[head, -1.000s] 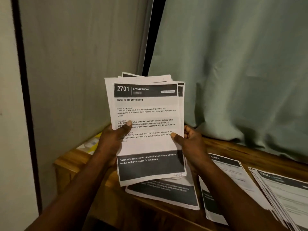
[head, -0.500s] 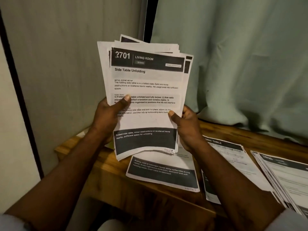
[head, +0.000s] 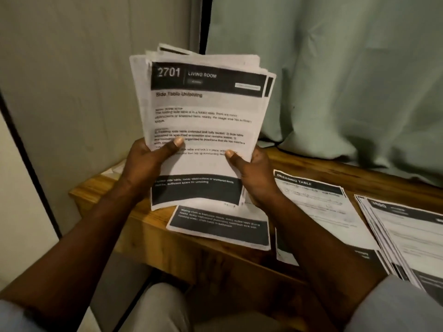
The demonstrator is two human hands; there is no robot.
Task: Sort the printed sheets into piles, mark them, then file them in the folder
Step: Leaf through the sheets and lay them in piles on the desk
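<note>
The stack of printed sheets point(head: 203, 121) stands upright in the air above the left part of the wooden worktop point(head: 115, 195), in front of the curtain point(head: 335, 80). The left hand point(head: 146, 166) grips its left edge and the right hand point(head: 255, 180) its right edge. Each thumb presses on the printed face; the fingers behind the paper are hidden. The top sheet reads "2701 Living Room".

On the worktop lie three sorted lots: a single sheet point(head: 220, 228) just below the stack, a "Dressing Table" sheet point(head: 318, 207) to its right, and a fanned pile point(head: 407, 238) at the far right. No folder is in view.

The sorting looks only partly done. The held stack is ragged, its back sheets poking out at the top, so peeling off the front sheet with one hand could drag a second sheet along or let loose ones slide out. The lots lie near the worktop's near edge, and a careless drop or a brushing forearm could push them off or mix neighbouring piles.
</note>
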